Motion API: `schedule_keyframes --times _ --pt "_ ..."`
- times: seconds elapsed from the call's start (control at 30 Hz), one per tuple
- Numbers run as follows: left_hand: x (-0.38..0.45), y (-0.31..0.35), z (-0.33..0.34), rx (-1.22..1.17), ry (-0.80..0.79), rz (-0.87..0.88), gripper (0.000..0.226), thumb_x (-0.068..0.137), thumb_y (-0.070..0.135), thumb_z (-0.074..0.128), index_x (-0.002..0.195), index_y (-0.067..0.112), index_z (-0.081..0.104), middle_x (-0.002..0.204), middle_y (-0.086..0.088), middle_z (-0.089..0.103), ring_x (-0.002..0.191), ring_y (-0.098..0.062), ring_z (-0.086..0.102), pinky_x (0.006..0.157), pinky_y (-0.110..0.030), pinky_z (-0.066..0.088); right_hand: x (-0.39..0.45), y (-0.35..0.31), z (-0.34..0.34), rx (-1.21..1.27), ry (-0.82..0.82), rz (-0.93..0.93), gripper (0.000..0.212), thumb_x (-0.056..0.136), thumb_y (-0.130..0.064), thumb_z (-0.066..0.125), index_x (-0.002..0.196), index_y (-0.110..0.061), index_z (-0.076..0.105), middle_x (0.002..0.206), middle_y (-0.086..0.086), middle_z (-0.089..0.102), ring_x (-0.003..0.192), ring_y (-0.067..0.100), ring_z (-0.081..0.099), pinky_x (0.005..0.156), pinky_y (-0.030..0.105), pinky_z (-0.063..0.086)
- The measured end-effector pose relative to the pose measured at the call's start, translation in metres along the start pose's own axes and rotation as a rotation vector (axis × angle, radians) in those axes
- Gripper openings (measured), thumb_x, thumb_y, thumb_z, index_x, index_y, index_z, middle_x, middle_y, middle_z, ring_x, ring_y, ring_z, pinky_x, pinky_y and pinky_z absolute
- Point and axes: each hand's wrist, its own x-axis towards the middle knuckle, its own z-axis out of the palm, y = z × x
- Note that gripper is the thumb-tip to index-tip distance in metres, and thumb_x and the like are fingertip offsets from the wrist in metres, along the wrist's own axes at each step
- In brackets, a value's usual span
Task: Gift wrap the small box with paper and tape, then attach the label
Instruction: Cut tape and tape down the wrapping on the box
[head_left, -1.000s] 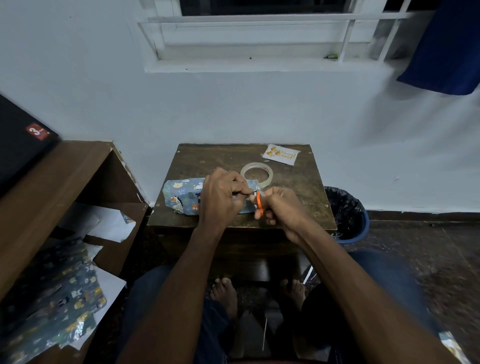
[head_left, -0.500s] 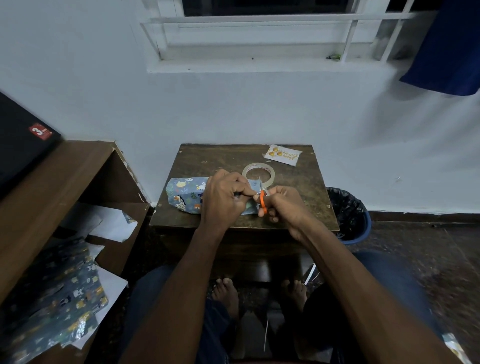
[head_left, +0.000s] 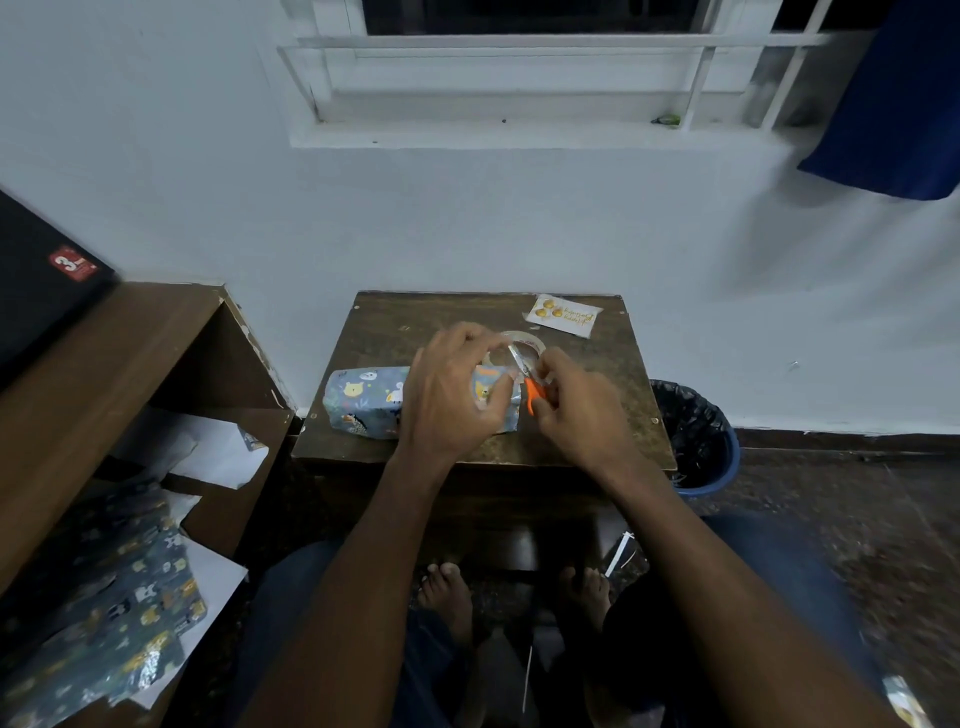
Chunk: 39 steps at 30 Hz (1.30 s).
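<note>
On the table (head_left: 395, 322) at frame centre, the wrapped box (head_left: 363, 400) lies left, tape roll (head_left: 530, 345) behind it, label (head_left: 563, 315) upper right.

table (head_left: 415, 322) back-left bare, label (head_left: 563, 315) far-right

The far side is being closed off by a pale, white-painted wall (head_left: 519, 223), and a white-barred window (head_left: 519, 62) with a deep sill is being shown dark at the top. A blue cloth (head_left: 893, 104) is being hung at the upper right corner. A small dark wooden table (head_left: 415, 322) is being stood against the wall, a brown wooden shelf unit (head_left: 130, 353) at its left, a blue bin (head_left: 696, 441) lined in black at its right. A dark speckled floor (head_left: 857, 499) is being dimly lit.
</note>
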Motion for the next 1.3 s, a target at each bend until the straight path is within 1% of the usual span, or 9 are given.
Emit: schedule_keyframes --times 0.1,0.2,0.3,0.47,0.63,0.73,0.83,0.93,1.3 --pt "0.006 -0.002 0.002 0.018 -0.046 -0.018 0.036 0.094 0.035 0.073 0.130 0.028 0.070 0.133 0.007 0.058 0.119 -0.015 0.056 0.096 -0.039 0.045 0.004 0.000 -0.001 -0.075 -0.029 -0.037 0.024 0.093 -0.016 0.069 0.109 -0.026 0.055 0.085 -0.001 0.070 0.077 0.023 0.065 0.067 0.035 0.052" --pt "0.012 -0.006 0.008 0.045 -0.135 -0.001 0.023 0.095 0.039 0.074 0.117 0.035 0.075 0.142 0.010 0.056 0.121 -0.014 0.053 0.098 -0.038 0.038 0.006 0.001 -0.004 -0.114 -0.032 -0.068 0.030 0.091 -0.014 0.068 0.117 -0.025 0.059 0.091 0.006 0.073 0.083 0.029 0.066 0.066 0.036 0.049" --pt "0.016 -0.009 0.012 0.063 -0.135 0.003 0.012 0.091 0.039 0.079 0.103 0.035 0.080 0.134 0.011 0.061 0.115 -0.014 0.055 0.098 -0.042 0.041 0.011 0.002 -0.006 -0.134 -0.039 -0.083 0.026 0.091 -0.015 0.068 0.115 -0.024 0.061 0.093 0.009 0.073 0.085 0.032 0.066 0.069 0.040 0.053" --pt "0.024 -0.010 0.018 0.039 -0.094 -0.041 0.008 0.088 0.036 0.082 0.095 0.032 0.085 0.120 0.011 0.068 0.107 -0.016 0.057 0.093 -0.043 0.046 0.023 0.008 -0.001 -0.194 -0.041 -0.098 0.027 0.092 -0.017 0.070 0.116 -0.024 0.062 0.095 0.010 0.072 0.086 0.031 0.066 0.071 0.042 0.054" --pt "0.035 -0.008 0.020 0.034 -0.013 -0.188 0.008 0.093 0.033 0.079 0.095 0.027 0.084 0.101 0.011 0.071 0.098 -0.015 0.060 0.080 -0.039 0.052 0.042 0.011 0.001 -0.266 -0.049 -0.107 0.018 0.093 -0.014 0.068 0.111 -0.017 0.066 0.097 0.009 0.073 0.090 0.031 0.066 0.069 0.037 0.047" --pt "0.056 -0.004 0.020 0.060 -0.009 -0.322 0.011 0.097 0.032 0.073 0.098 0.031 0.085 0.093 0.011 0.078 0.087 -0.014 0.069 0.069 -0.032 0.053 0.056 0.013 0.002 -0.262 -0.060 -0.031 0.022 0.092 -0.012 0.065 0.113 -0.017 0.067 0.105 0.010 0.073 0.098 0.033 0.066 0.074 0.040 0.052" --pt "0.090 -0.010 0.027 0.119 -0.137 -0.467 0.015 0.097 0.022 0.070 0.094 0.027 0.084 0.091 0.009 0.079 0.084 -0.015 0.072 0.062 -0.027 0.047 0.070 0.014 0.006 -0.269 -0.095 0.010 0.022 0.094 -0.014 0.064 0.115 -0.015 0.067 0.110 0.012 0.072 0.102 0.034 0.065 0.077 0.039 0.051" --pt "0.121 -0.017 0.037 0.157 -0.220 -0.519 0.022 0.091 0.011 0.065 0.087 0.023 0.084 0.097 0.005 0.081 0.091 -0.020 0.074 0.065 -0.026 0.046 0.080 0.014 0.010 -0.266 -0.111 0.042 0.019 0.095 -0.014 0.062 0.113 -0.013 0.069 0.110 0.013 0.072 0.101 0.035 0.065 0.076 0.039 0.050" --pt "0.143 -0.032 0.064 0.225 -0.426 -0.443 0.019 0.095 0.014 0.072 0.112 0.017 0.080 0.108 -0.002 0.077 0.103 -0.020 0.070 0.069 -0.027 0.043 0.088 0.023 0.014 -0.241 -0.092 0.095 0.013 0.095 -0.021 0.066 0.105 -0.015 0.073 0.098 0.010 0.075 0.089 0.029 0.068 0.069 0.035 0.051"
